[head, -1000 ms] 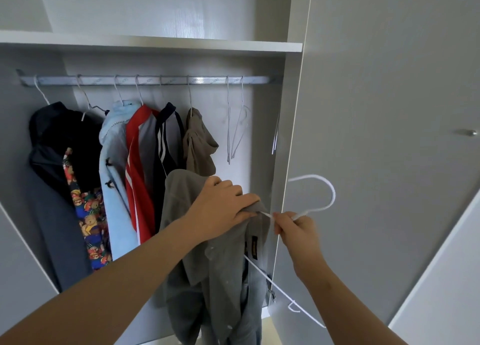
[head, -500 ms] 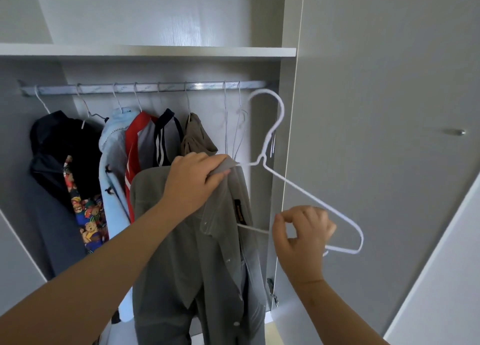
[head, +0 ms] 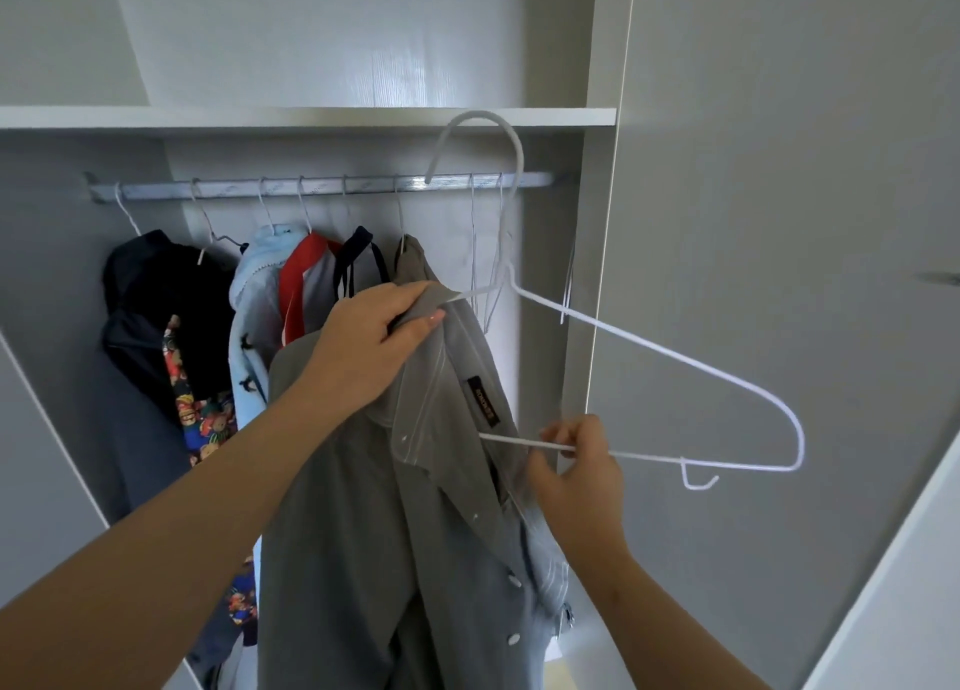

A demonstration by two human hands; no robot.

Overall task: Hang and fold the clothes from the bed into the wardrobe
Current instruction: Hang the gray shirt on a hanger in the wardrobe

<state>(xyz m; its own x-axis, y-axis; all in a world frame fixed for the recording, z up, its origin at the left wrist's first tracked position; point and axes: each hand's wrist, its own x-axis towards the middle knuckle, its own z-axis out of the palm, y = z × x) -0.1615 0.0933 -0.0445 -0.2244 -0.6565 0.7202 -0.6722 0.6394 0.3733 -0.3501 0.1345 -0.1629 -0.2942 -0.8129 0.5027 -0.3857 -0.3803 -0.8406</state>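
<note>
A grey button shirt (head: 363, 559) hangs in front of the open wardrobe, gripped at its collar and shoulder by my left hand (head: 374, 346). One arm of a white wire hanger (head: 675, 362) runs into the shirt's shoulder under that hand. My right hand (head: 576, 466) pinches the hanger's bottom bar, just right of the shirt's black neck label. The hanger stands upright, its hook up near the wardrobe rail (head: 322, 186) and shelf edge.
Several garments hang on the rail: a dark jacket (head: 156, 315), a light blue top (head: 249, 326), a red and grey top (head: 306, 284), a khaki shirt (head: 415, 263). Empty wire hangers (head: 488, 253) hang at the rail's right end. The grey wardrobe door (head: 779, 170) stands open at right.
The hanger has turned upright and risen, its hook now near the rail. My left hand lifted the shirt higher, and one hanger arm went into the shoulder. My right hand shifted along the bottom bar.
</note>
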